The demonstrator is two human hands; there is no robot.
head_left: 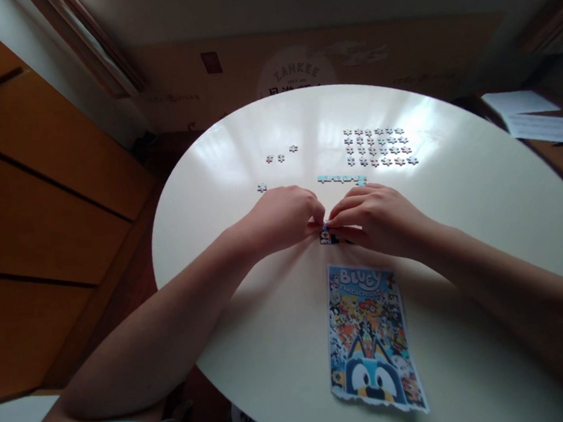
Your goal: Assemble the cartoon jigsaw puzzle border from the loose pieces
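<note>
Puzzle pieces (332, 236) mostly hidden under fingers (345, 216); their picture unreadable.

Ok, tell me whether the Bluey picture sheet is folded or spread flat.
Spread flat. The Bluey sheet lies face up on the white table, whole picture showing, near edge slightly wavy.

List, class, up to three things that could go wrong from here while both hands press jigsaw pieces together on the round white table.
1. The left hand and right hand cover the joined pieces, so a poor fit might be forced unseen.
2. A sweep of the right hand could scatter the sorted pieces or break the blue strip.
3. The picture sheet lies near the table edge; a forearm could knock it off.
</note>
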